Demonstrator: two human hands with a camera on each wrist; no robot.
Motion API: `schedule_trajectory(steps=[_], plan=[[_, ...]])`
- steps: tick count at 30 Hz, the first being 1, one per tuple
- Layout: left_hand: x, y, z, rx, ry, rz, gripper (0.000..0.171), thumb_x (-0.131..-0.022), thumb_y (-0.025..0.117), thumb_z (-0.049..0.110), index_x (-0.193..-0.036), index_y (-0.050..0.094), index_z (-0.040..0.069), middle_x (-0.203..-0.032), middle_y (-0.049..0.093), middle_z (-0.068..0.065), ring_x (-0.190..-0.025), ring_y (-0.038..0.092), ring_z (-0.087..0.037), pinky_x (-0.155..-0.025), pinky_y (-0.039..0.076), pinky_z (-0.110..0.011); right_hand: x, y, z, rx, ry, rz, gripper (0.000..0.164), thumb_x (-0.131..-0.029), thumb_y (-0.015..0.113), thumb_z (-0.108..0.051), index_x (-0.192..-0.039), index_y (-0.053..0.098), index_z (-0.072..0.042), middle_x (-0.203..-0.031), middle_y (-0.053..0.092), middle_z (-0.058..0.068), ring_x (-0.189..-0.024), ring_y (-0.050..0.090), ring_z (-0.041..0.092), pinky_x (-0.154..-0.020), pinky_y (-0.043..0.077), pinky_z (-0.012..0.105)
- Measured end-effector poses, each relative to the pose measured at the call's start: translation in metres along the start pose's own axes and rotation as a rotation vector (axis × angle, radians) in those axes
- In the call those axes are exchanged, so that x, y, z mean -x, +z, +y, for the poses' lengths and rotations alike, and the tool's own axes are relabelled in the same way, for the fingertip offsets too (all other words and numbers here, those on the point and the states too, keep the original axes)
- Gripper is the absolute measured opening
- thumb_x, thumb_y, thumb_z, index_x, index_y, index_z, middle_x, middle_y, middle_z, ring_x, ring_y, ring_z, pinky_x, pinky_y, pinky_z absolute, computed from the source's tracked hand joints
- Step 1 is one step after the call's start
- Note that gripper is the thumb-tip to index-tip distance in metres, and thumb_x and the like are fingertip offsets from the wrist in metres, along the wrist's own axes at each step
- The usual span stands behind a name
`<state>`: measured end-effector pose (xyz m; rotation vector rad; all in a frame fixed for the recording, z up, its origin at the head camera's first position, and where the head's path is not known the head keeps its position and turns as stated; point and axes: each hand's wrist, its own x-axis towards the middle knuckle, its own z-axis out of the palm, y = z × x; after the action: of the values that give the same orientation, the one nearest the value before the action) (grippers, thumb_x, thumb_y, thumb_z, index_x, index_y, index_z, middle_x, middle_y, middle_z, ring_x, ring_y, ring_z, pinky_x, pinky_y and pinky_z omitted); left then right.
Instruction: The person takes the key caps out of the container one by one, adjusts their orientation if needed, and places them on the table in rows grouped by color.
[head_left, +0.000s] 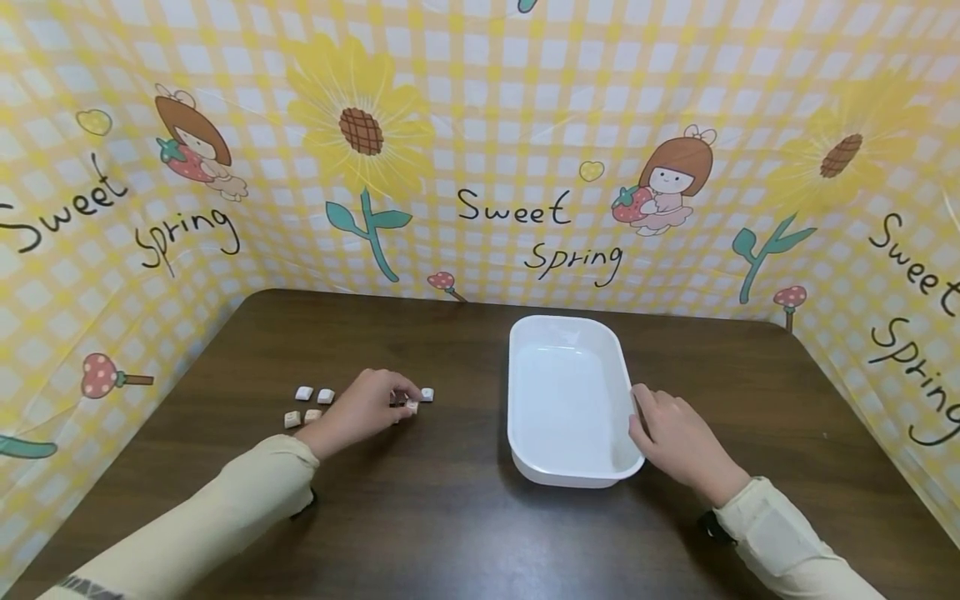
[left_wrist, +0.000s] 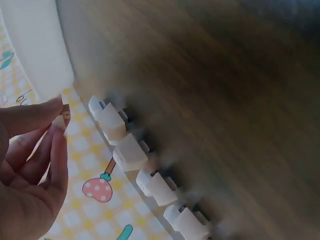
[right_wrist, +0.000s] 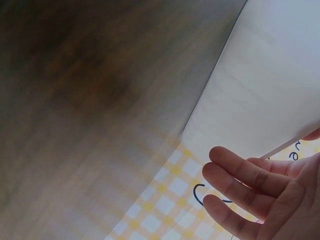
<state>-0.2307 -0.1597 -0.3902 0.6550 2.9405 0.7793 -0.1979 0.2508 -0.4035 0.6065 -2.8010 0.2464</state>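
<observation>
My left hand (head_left: pixel 367 410) is over the left part of the table, among small keycaps. Between thumb and fingertips it pinches one pale keycap (left_wrist: pixel 61 120), which in the left wrist view appears raised above the row of others. A white keycap (head_left: pixel 427 394) sits just beyond the fingertips, and part of the row is hidden behind the hand. My right hand (head_left: pixel 681 437) holds the right rim of a deep white rectangular tray (head_left: pixel 514 392) by thumb and forefinger. Its other fingers (right_wrist: pixel 240 172) extend loosely beside the tray's outer wall.
Several white and beige keycaps (head_left: pixel 303 392) lie in two short rows by the left forearm. The dark wooden table (head_left: pixel 420 533) is bounded at the back and sides by a yellow checked cloth (head_left: pixel 480 150) with flower prints.
</observation>
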Motion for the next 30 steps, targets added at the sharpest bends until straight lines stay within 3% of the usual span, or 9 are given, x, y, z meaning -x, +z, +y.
schedule_trajectory(steps=[8, 15, 21, 25, 30], plan=[[-0.004, 0.009, -0.002, -0.068, 0.034, -0.063, 0.01, -0.077, 0.07, 0.0, -0.084, 0.071, 0.007, -0.076, 0.067, 0.0, -0.065, 0.053, -0.007, -0.06, 0.046, -0.025, 0.0, 0.001, 0.0, -0.005, 0.0, -0.005, 0.021, -0.087, 0.052, -0.015, -0.101, 0.05, 0.0, -0.064, 0.046, 0.001, -0.056, 0.039, 0.012, -0.052, 0.034, 0.024], [-0.003, 0.014, -0.005, -0.146, 0.089, -0.04, 0.01, -0.075, 0.071, 0.001, -0.077, 0.068, 0.011, -0.07, 0.064, 0.004, -0.064, 0.054, -0.007, -0.061, 0.045, -0.026, 0.0, 0.002, -0.001, -0.008, 0.0, -0.013, 0.022, -0.087, 0.052, -0.016, -0.103, 0.051, 0.0, -0.064, 0.047, 0.001, -0.055, 0.039, 0.012, -0.052, 0.034, 0.024], [-0.001, 0.012, -0.003, -0.178, 0.077, -0.036, 0.008, -0.076, 0.072, 0.006, -0.079, 0.069, 0.013, -0.076, 0.067, 0.003, -0.072, 0.061, -0.013, -0.065, 0.049, -0.03, -0.002, 0.003, -0.001, -0.005, -0.002, -0.014, 0.023, -0.086, 0.052, -0.016, -0.102, 0.051, 0.001, -0.065, 0.048, 0.002, -0.056, 0.04, 0.012, -0.052, 0.036, 0.025], [-0.004, -0.004, -0.001, -0.188, 0.045, -0.022, 0.009, -0.083, 0.07, 0.017, -0.09, 0.071, 0.012, -0.088, 0.07, -0.002, -0.082, 0.064, -0.018, -0.073, 0.052, -0.036, -0.001, 0.002, -0.001, 0.002, 0.003, -0.018, 0.024, -0.087, 0.052, -0.016, -0.103, 0.051, 0.001, -0.066, 0.049, 0.003, -0.056, 0.041, 0.013, -0.053, 0.037, 0.026], [-0.007, -0.045, 0.003, -0.195, -0.008, 0.121, 0.027, -0.092, 0.059, 0.022, -0.113, 0.065, 0.005, -0.113, 0.066, -0.013, -0.109, 0.057, -0.032, -0.095, 0.044, -0.05, -0.002, -0.002, 0.004, 0.053, 0.006, -0.027, 0.027, -0.088, 0.053, -0.021, -0.104, 0.053, 0.002, -0.068, 0.055, 0.006, -0.059, 0.049, 0.017, -0.057, 0.043, 0.033]])
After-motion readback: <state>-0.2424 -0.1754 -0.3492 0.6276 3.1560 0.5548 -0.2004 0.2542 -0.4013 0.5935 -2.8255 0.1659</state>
